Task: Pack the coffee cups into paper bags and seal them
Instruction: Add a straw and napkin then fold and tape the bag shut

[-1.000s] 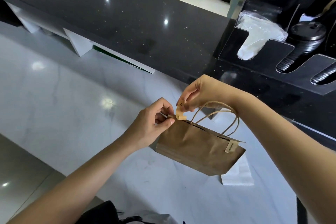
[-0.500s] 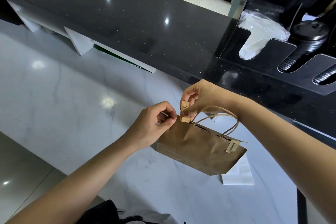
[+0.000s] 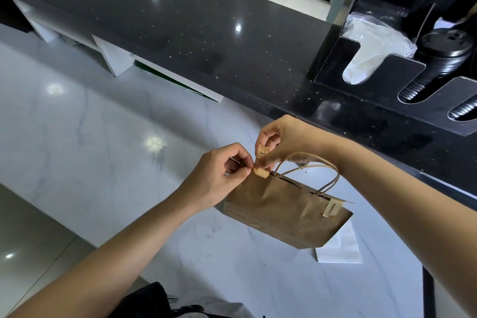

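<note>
On the white bench (image 3: 103, 162), right hand (image 3: 286, 142) pinches a sticker (image 3: 262, 161) over the bag (image 3: 284, 212) rim; left hand (image 3: 219, 175) pinches the rim shut for sealing.

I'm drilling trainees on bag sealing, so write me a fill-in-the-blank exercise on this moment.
1. The sticker pinched in the right hand shows a ____ face.
2. The paper bag is ____ in colour.
3. The sticker already on the bag's other end reads "Good ____!".
4. The left hand pinches the bag's top ____.

Missing words: smiley; brown; luck; edge
</note>
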Motion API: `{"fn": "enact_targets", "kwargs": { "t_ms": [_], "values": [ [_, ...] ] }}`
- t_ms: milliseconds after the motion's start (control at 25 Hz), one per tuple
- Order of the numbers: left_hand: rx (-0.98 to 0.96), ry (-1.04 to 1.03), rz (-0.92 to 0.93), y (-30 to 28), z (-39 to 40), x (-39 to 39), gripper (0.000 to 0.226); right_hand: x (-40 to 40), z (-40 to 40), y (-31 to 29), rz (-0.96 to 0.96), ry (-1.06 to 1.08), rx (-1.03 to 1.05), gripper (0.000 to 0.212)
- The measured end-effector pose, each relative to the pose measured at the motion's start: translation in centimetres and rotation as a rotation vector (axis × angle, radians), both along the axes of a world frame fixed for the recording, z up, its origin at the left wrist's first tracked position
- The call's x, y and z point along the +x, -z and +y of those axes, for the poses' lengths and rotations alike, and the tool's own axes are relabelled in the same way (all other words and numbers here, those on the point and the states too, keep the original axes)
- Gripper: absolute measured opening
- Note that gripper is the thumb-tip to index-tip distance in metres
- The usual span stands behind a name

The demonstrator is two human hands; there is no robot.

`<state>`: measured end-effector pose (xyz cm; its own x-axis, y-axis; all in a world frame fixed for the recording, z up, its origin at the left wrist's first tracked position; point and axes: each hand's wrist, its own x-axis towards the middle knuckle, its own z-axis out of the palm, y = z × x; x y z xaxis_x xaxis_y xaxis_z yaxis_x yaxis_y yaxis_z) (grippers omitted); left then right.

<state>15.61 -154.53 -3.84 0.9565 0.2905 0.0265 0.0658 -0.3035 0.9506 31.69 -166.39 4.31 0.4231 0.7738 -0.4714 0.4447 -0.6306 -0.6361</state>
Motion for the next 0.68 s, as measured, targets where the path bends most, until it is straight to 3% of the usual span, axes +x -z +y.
{"fn": "enact_targets", "kwargs": {
  "t_ms": [240, 680],
  "values": [
    [-0.051, -0.037, 0.007, -0.09, -0.16, 0.05, 0.006, 0.07, 0.16, 0.27, -0.014, -0.011, -0.015, 0.017],
    [0.035, 0.02, 0.034, -0.42, -0.09, -0.27, 0.027, 0.32, -0.08, 0.5, 0.048, 0.009, -0.001, 0.015]
  ]
}}
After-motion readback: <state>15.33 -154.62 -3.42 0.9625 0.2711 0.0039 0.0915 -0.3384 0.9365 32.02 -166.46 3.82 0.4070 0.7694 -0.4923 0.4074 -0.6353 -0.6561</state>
